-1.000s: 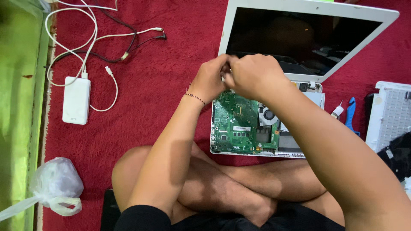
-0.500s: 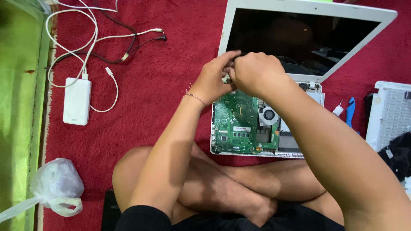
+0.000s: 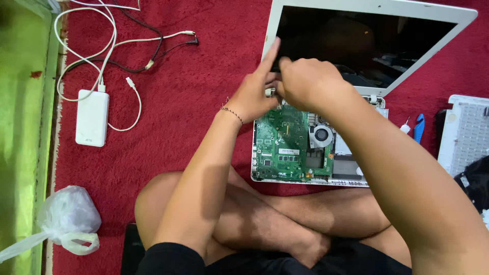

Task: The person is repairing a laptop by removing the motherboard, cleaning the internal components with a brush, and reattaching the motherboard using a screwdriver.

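Both hands at hinge of opened laptop (image 3: 310, 147): left hand (image 3: 254, 97) forefinger raised, right hand (image 3: 308, 81) curled, contents hidden; bare green board (image 3: 282, 145) looks fragile—grip the casing edges.

red carpet (image 3: 193, 91). white laptop (image 3: 326, 10) shell, black screen, green circuit board (image 3: 285, 147) with a grey fan (image 3: 322, 135). white power bank (image 3: 92, 118), white and dark cables (image 3: 109, 38). blue tool (image 3: 418, 127). green strip (image 3: 23, 127) along the carpet edge. clear whitish plastic bag (image 3: 69, 214).

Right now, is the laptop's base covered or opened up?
Opened up: the green circuit board and round fan lie bare in the laptop base.
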